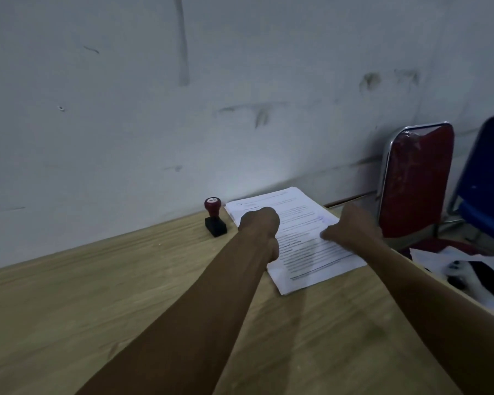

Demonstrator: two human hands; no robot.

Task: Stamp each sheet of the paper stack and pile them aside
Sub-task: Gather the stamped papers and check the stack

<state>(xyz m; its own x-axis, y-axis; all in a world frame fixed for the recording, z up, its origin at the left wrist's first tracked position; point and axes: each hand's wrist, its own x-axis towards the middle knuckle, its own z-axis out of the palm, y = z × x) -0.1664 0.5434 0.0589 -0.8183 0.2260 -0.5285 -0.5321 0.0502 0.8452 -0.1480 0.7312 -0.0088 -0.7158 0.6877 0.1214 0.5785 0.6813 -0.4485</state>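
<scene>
Wood tabletop [97, 295] against scuffed grey wall. Paper stack [303, 252] sits far right of tabletop, both hands on it. Left hand [261, 223] fingers curled, resting on stack's left side. Right hand [351, 226] pinching top sheet at right edge. Stamp [214, 216] upright just left of stack, near left hand, untouched.

A light wood-grain tabletop [103, 303] runs up to a scuffed grey wall [154, 109]. Beyond its right edge stand a red chair [419, 181] with a chrome frame and a blue chair [488, 178] just beside it. Crumpled white papers [451, 260] lie on the red seat.
</scene>
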